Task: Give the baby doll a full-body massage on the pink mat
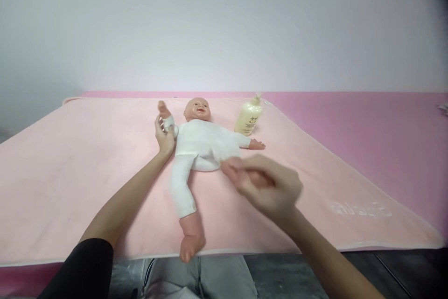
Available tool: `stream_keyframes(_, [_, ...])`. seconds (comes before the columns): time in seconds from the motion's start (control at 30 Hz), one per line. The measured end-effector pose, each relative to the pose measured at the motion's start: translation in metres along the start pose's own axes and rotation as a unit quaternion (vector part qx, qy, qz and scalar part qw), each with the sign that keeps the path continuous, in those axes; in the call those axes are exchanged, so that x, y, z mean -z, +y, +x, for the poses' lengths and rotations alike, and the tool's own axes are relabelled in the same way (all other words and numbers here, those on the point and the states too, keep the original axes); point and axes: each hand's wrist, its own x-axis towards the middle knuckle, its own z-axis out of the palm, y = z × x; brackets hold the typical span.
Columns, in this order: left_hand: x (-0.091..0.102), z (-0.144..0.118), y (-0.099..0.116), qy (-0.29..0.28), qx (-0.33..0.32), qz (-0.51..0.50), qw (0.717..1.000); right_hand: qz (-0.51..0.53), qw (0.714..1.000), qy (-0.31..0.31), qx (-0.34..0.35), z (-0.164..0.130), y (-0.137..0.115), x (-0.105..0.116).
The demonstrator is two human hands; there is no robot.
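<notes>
A baby doll (201,142) in a white bodysuit lies on its back on a light pink blanket (87,168), head toward the wall. My left hand (164,135) grips the doll's raised arm at the white sleeve. My right hand (266,187) is blurred, fingers curled around the doll's bare leg, which is mostly hidden inside the hand. The doll's other leg stretches toward me, its foot (191,240) at the blanket's near edge.
A cream lotion bottle (249,116) stands on the blanket beside the doll's head, to the right. The blanket covers a darker pink table (367,121) against a white wall. My grey trousers (199,280) show below the table edge.
</notes>
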Motion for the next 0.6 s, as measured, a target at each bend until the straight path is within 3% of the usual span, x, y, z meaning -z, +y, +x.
stream_keyframes(0.13, [0.0, -0.008, 0.01, -0.157, -0.117, 0.064, 0.979, 0.06, 0.987, 0.033, -0.144, 0.03, 0.051, -0.055])
stream_keyframes(0.2, [0.0, -0.008, 0.01, -0.181, -0.125, 0.075, 0.973, 0.078, 0.981, 0.031, -0.177, 0.025, 0.067, -0.08])
stream_keyframes(0.27, [0.001, -0.006, 0.008, -0.166, -0.109, 0.076, 0.977, 0.088, 0.978, 0.034, -0.184, 0.016, 0.068, -0.088])
stream_keyframes(0.33, [0.002, -0.004, 0.006, -0.144, -0.088, 0.064, 0.984, 0.088, 0.986, 0.03, -0.14, 0.004, 0.053, -0.077])
stream_keyframes(0.43, [0.001, -0.001, 0.002, -0.104, -0.041, 0.038, 0.993, 0.062, 0.998, 0.018, -0.013, -0.02, 0.019, -0.042])
stream_keyframes(0.6, [0.002, 0.009, -0.017, 0.037, 0.07, -0.013, 0.997, -0.048, 0.987, -0.067, 0.135, -0.082, -0.02, -0.008])
